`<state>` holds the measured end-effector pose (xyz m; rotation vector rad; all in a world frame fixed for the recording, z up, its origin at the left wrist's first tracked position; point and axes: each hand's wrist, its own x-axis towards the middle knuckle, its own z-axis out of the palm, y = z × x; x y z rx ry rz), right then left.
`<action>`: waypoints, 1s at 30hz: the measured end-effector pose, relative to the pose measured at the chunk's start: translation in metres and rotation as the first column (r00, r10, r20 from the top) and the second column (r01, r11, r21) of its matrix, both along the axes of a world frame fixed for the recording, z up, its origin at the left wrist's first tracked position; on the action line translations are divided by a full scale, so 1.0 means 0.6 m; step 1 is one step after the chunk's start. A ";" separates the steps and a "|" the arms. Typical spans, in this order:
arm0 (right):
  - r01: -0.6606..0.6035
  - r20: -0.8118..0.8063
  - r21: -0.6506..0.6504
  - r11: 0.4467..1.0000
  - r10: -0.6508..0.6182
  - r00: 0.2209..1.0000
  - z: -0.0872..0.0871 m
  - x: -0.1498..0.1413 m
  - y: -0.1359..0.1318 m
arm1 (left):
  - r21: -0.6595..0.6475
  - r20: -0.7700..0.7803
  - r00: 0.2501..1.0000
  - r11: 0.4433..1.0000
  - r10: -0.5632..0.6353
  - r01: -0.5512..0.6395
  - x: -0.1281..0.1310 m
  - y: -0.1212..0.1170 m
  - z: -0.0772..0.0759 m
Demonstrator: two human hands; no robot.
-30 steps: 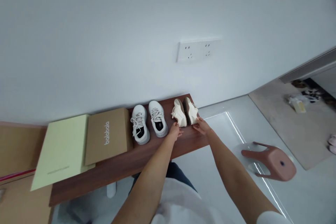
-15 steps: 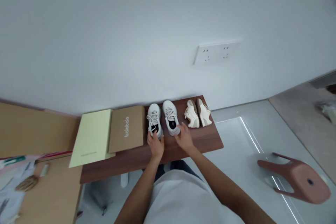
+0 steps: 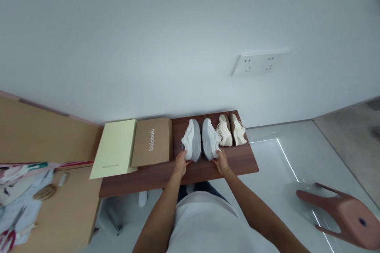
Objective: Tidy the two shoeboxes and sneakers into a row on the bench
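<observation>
Obs., head cam. From my remote post I'm seeing both bare hands working at the heel ends of the white pair.

L hand (image 3: pixel 180 163): grip is partly closing, fingers curling round the heel of the L white shoe (image 3: pixel 192 140). R hand (image 3: pixel 222 163): grip likewise part-closed, holding the heel of the R white shoe (image 3: pixel 210 139). Fingertips partly hidden, so exact opening I'm not reading.

Both white shoes are tilting onto their sides, grey soles facing ea. other w/ a narrow gap betw., toes pointing twd the wall (image 3: pixel 148 47). They're sitting over the brown tabletop (image 3: pixel 142 180); whether fully resting or slightly raised, can't tell.

Just R of them, the L cream shoe (image 3: pixel 225 131) & R cream shoe (image 3: pixel 238 131) are lying on their sides, brown soles facing, nr the R end. R white shoe's laces are overlapping the L cream shoe in view; contact unclear.

To the L, the brown "balabala" box (image 3: pixel 152 142) is lying flat, w/ the pale yellow box (image 3: pixel 114 148) right beside it. Farther L, lower: red-handled scissors (image 3: pixel 10 231) are resting on papers (image 3: pixel 22 205), nr a tan coil (image 3: pixel 45 192). Socket plate (image 3: pixel 259 63) is showing on the wall; pink stool (image 3: pixel 356 221) is standing on the floor, R.
</observation>
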<state>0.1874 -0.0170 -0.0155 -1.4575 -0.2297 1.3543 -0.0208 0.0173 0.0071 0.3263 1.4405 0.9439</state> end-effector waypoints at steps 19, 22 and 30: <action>-0.586 0.271 -0.034 0.809 0.572 0.774 0.055 -0.135 -0.095 | 0.183 -0.912 0.393 0.973 0.114 0.143 -0.232 -0.101 0.071; -0.650 0.473 -0.018 0.760 0.579 0.664 0.062 -0.237 -0.033 | 0.084 -0.927 0.373 0.988 0.028 0.132 -0.294 -0.074 0.076; -0.605 0.651 -0.101 0.790 0.513 0.560 0.050 -0.382 0.049 | -0.030 -0.895 0.430 0.979 -0.117 0.204 -0.316 -0.029 0.066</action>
